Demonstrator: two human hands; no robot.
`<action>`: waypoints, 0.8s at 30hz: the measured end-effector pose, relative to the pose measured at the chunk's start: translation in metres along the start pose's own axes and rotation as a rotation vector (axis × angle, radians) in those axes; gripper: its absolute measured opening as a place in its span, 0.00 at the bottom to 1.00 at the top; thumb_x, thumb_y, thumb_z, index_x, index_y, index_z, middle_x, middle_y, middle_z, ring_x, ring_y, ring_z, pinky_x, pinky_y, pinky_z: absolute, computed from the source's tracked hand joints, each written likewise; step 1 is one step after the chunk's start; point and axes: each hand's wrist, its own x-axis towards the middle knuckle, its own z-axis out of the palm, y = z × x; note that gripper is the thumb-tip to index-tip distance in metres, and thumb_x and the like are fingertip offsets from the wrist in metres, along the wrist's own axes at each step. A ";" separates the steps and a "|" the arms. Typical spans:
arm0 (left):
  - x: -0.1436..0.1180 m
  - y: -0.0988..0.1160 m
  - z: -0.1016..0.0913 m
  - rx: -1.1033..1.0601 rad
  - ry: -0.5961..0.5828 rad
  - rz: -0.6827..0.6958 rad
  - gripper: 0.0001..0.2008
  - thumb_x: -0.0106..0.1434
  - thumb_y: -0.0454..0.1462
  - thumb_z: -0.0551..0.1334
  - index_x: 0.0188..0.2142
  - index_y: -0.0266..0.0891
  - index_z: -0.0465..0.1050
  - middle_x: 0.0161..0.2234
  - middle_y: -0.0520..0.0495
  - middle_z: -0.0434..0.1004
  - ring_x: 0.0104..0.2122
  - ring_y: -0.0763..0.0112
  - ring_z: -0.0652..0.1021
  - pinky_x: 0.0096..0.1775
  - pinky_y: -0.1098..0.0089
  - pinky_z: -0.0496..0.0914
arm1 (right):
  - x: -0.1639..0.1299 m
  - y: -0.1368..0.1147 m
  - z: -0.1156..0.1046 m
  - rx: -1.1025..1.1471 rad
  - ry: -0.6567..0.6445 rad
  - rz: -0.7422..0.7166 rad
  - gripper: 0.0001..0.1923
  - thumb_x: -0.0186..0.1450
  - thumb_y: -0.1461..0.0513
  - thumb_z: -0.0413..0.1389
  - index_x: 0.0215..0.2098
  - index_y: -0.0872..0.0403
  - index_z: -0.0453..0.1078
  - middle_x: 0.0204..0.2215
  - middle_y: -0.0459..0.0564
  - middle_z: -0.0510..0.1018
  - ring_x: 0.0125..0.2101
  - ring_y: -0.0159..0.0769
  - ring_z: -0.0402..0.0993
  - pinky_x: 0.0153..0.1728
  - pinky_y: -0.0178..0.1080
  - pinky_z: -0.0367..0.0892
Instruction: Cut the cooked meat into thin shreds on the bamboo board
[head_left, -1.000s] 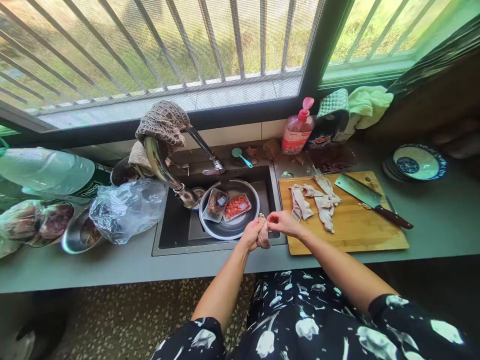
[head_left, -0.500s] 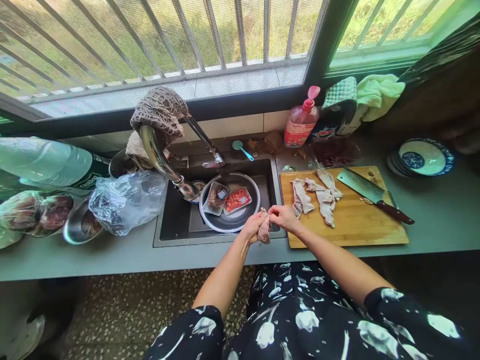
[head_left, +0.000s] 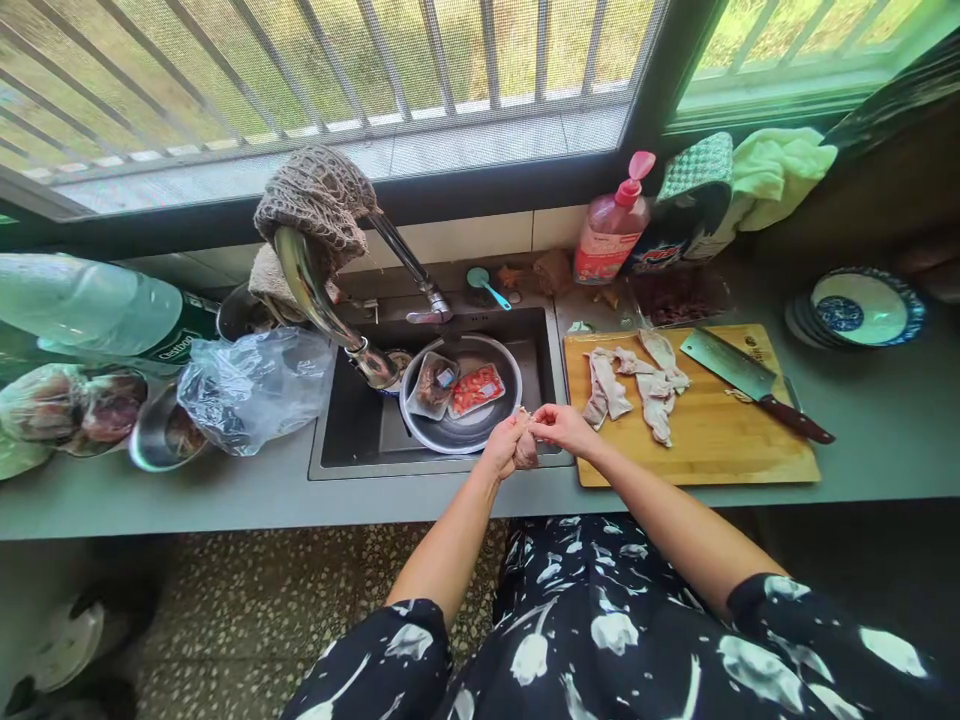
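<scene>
Remotely I find the left hand point(head_left: 505, 446) gripping and the right hand point(head_left: 564, 428) pinching the meat piece point(head_left: 527, 456), which, if slick, could slip toward the metal bowl point(head_left: 471, 433) at ten o'clock

A single head-worn camera looks forward and steeply down from above and behind the grip, where the left hand point(head_left: 504, 444) and right hand point(head_left: 564, 428) meet a little below the view's middle. It sits far enough off to take in the wearer's patterned clothing point(head_left: 592, 650) on the near side of the grip, the sink point(head_left: 397, 470) beyond and to its left, the cutting board point(head_left: 739, 440) to its right, and the barred window point(head_left: 420, 120) farthest ahead.
</scene>
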 end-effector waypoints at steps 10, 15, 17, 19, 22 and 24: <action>0.002 -0.001 0.006 0.036 0.072 0.123 0.18 0.46 0.44 0.67 0.28 0.35 0.62 0.23 0.53 0.68 0.21 0.80 0.68 0.25 0.77 0.61 | -0.002 0.002 0.003 0.127 0.074 0.048 0.10 0.52 0.57 0.50 0.23 0.56 0.64 0.17 0.42 0.69 0.15 0.24 0.61 0.16 0.28 0.56; 0.006 -0.009 0.009 0.056 0.156 0.243 0.20 0.46 0.45 0.66 0.28 0.37 0.59 0.22 0.55 0.66 0.20 0.80 0.67 0.24 0.77 0.60 | -0.005 -0.001 0.006 0.143 0.054 0.087 0.09 0.49 0.57 0.54 0.22 0.56 0.63 0.11 0.40 0.65 0.13 0.25 0.59 0.15 0.28 0.55; 0.009 -0.013 0.011 0.052 0.176 0.283 0.19 0.47 0.46 0.66 0.29 0.37 0.59 0.22 0.55 0.65 0.20 0.80 0.67 0.24 0.77 0.60 | -0.004 0.001 0.008 0.127 0.081 0.075 0.08 0.48 0.59 0.53 0.21 0.55 0.63 0.10 0.39 0.64 0.13 0.25 0.58 0.14 0.28 0.54; 0.011 -0.016 0.013 0.044 0.193 0.334 0.19 0.48 0.45 0.65 0.28 0.37 0.58 0.22 0.56 0.64 0.20 0.81 0.66 0.24 0.77 0.60 | -0.001 0.005 0.011 0.107 0.142 0.055 0.06 0.48 0.60 0.52 0.20 0.55 0.62 0.11 0.39 0.64 0.13 0.24 0.57 0.14 0.28 0.54; 0.015 -0.019 0.013 0.053 0.218 0.384 0.18 0.48 0.45 0.65 0.28 0.37 0.58 0.21 0.57 0.63 0.19 0.81 0.65 0.25 0.77 0.59 | 0.003 0.013 0.015 0.065 0.237 0.029 0.05 0.47 0.60 0.50 0.18 0.55 0.62 0.11 0.39 0.64 0.14 0.25 0.57 0.15 0.28 0.54; 0.017 -0.021 0.012 0.065 0.237 0.398 0.18 0.48 0.45 0.65 0.28 0.37 0.58 0.21 0.57 0.63 0.19 0.81 0.65 0.24 0.78 0.59 | 0.006 0.019 0.018 0.042 0.275 0.025 0.06 0.47 0.60 0.49 0.17 0.55 0.63 0.12 0.40 0.65 0.15 0.25 0.59 0.16 0.29 0.55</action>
